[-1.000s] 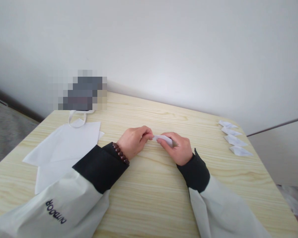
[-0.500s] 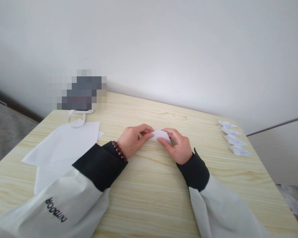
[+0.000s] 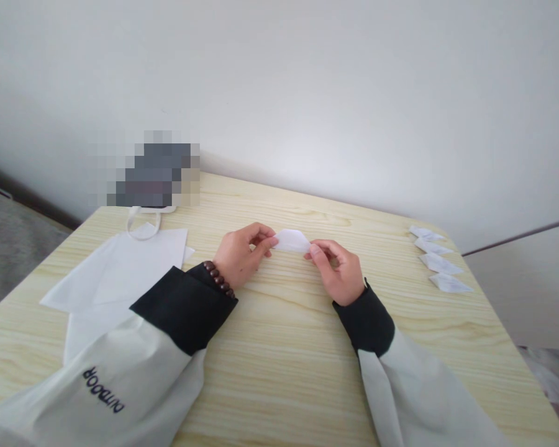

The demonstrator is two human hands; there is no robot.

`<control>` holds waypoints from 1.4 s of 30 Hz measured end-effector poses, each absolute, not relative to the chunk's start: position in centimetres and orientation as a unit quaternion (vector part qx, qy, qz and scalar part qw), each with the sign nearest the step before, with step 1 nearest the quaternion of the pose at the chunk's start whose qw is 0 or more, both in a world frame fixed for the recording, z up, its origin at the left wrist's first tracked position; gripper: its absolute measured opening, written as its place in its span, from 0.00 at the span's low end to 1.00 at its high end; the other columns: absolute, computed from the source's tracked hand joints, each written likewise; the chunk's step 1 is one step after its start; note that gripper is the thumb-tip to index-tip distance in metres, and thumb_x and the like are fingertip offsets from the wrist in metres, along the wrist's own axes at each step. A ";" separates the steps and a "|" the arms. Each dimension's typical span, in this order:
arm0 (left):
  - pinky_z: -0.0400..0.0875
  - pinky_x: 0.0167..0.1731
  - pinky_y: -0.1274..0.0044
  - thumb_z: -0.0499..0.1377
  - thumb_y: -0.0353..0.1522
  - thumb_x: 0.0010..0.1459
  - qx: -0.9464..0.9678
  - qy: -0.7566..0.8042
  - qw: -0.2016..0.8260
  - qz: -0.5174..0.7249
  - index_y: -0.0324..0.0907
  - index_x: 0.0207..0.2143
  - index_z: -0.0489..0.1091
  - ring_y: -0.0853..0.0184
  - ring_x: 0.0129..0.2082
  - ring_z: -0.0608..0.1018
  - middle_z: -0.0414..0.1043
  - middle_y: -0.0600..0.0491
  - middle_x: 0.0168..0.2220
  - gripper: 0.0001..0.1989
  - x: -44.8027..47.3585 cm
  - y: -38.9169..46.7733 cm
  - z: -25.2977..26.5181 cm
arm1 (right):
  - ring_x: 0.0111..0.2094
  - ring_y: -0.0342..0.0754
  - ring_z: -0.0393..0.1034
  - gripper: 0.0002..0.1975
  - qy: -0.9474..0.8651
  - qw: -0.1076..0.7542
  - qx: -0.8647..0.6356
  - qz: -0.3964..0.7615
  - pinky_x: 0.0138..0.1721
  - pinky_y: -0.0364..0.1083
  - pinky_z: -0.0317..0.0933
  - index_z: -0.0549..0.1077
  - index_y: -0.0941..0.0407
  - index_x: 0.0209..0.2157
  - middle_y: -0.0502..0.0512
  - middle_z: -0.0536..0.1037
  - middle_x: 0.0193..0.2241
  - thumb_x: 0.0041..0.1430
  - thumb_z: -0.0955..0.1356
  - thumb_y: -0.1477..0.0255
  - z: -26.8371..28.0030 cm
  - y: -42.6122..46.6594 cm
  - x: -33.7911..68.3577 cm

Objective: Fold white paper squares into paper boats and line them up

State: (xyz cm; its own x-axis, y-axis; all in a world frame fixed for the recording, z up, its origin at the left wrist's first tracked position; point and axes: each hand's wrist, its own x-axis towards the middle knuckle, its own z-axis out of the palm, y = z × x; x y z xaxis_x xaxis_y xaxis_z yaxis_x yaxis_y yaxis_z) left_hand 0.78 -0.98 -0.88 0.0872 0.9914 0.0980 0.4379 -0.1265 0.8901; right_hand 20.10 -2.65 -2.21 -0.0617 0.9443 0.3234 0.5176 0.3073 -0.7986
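Note:
A small white folded paper [image 3: 292, 240] with slanted top corners is stretched between my two hands above the middle of the table. My left hand [image 3: 243, 253], with a dark bead bracelet at the wrist, pinches its left end between thumb and fingers. At the paper's right end, my right hand [image 3: 336, 268] pinches the corner with thumb and forefinger. The broad face of the paper shows between them, with a crease line along its lower part.
Loose white paper sheets [image 3: 135, 264] overlap on the table's left side. Behind them lie a white loop strap [image 3: 143, 233] and a pixelated dark object [image 3: 153, 177]. Several folded white paper pieces [image 3: 440, 262] form a column at the right edge. A wall [image 3: 335, 105] rises behind the table [image 3: 279, 372].
My hands have moved apart, the left one shifting slightly left and up. More of the folded paper now shows between them, and my right hand has slid to its right tip.

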 end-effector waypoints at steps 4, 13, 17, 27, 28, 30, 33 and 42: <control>0.61 0.11 0.83 0.57 0.38 0.52 0.606 0.560 0.400 0.400 0.39 0.33 0.68 0.77 0.11 0.64 0.72 0.55 0.24 0.12 0.7 -0.8 -0.6 | 0.27 0.43 0.71 0.13 -0.658 0.463 -0.518 0.291 0.31 0.43 0.66 0.73 0.57 0.37 0.54 0.79 0.28 0.60 0.61 0.64 -2.5 -2.5 20.4; 0.63 0.13 0.83 0.54 0.40 0.55 0.624 0.551 0.405 0.378 0.38 0.36 0.69 0.75 0.14 0.68 0.72 0.54 0.23 0.14 0.7 -0.8 -0.4 | 0.28 0.45 0.73 0.11 -0.646 0.472 -0.543 0.254 0.30 0.43 0.66 0.73 0.58 0.37 0.55 0.79 0.29 0.57 0.64 0.66 -2.9 -2.3 20.5; 0.64 0.15 0.83 0.50 0.41 0.57 0.634 0.549 0.410 0.359 0.38 0.39 0.70 0.75 0.14 0.68 0.73 0.53 0.23 0.17 0.5 -0.8 -0.3 | 0.28 0.45 0.73 0.11 -0.635 0.482 -0.565 0.214 0.32 0.44 0.67 0.74 0.58 0.37 0.55 0.79 0.29 0.57 0.64 0.67 -3.0 -2.2 20.6; 0.63 0.16 0.82 0.59 0.39 0.49 0.602 0.532 0.464 0.373 0.38 0.41 0.69 0.75 0.16 0.68 0.75 0.52 0.27 0.19 0.6 -0.9 -0.4 | 0.27 0.45 0.73 0.10 -0.641 0.477 -0.574 0.178 0.33 0.45 0.67 0.74 0.57 0.37 0.54 0.79 0.28 0.58 0.63 0.68 -2.9 -2.1 20.6; 0.63 0.16 0.82 0.60 0.39 0.48 0.599 0.535 0.463 0.375 0.38 0.41 0.69 0.75 0.15 0.67 0.76 0.52 0.27 0.19 0.5 -0.9 -0.4 | 0.27 0.45 0.73 0.10 -0.642 0.477 -0.573 0.178 0.33 0.45 0.67 0.74 0.57 0.36 0.54 0.79 0.28 0.58 0.63 0.68 -2.9 -2.1 20.6; 0.64 0.16 0.82 0.62 0.39 0.46 0.599 0.545 0.452 0.375 0.39 0.39 0.70 0.75 0.15 0.67 0.77 0.51 0.27 0.18 0.4 -1.0 -0.3 | 0.27 0.45 0.73 0.10 -0.644 0.476 -0.570 0.180 0.33 0.45 0.67 0.73 0.57 0.36 0.54 0.79 0.28 0.57 0.63 0.68 -3.0 -2.2 20.6; 0.64 0.18 0.81 0.62 0.39 0.46 0.616 0.560 0.414 0.369 0.39 0.36 0.71 0.74 0.16 0.69 0.77 0.51 0.27 0.16 0.3 -0.9 -0.2 | 0.27 0.45 0.73 0.12 -0.645 0.480 -0.563 0.192 0.33 0.45 0.66 0.71 0.57 0.41 0.53 0.79 0.27 0.57 0.64 0.67 -3.1 -2.2 20.7; 0.73 0.26 0.77 0.63 0.39 0.46 0.563 0.450 0.524 0.454 0.36 0.47 0.65 0.67 0.28 0.76 0.76 0.48 0.31 0.27 0.7 -1.0 0.1 | 0.27 0.45 0.73 0.12 -0.612 0.519 -0.532 0.271 0.32 0.45 0.67 0.71 0.56 0.41 0.52 0.77 0.25 0.57 0.64 0.66 -2.8 -2.1 20.7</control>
State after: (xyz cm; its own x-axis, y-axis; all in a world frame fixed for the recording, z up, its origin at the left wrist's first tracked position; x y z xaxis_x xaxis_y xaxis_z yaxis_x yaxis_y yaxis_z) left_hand 0.68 -0.96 0.07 0.1815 0.9826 0.0397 0.0311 -0.0461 0.9985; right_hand 20.68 -2.08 -2.83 0.1048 0.9320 0.3471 0.3700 0.2874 -0.8834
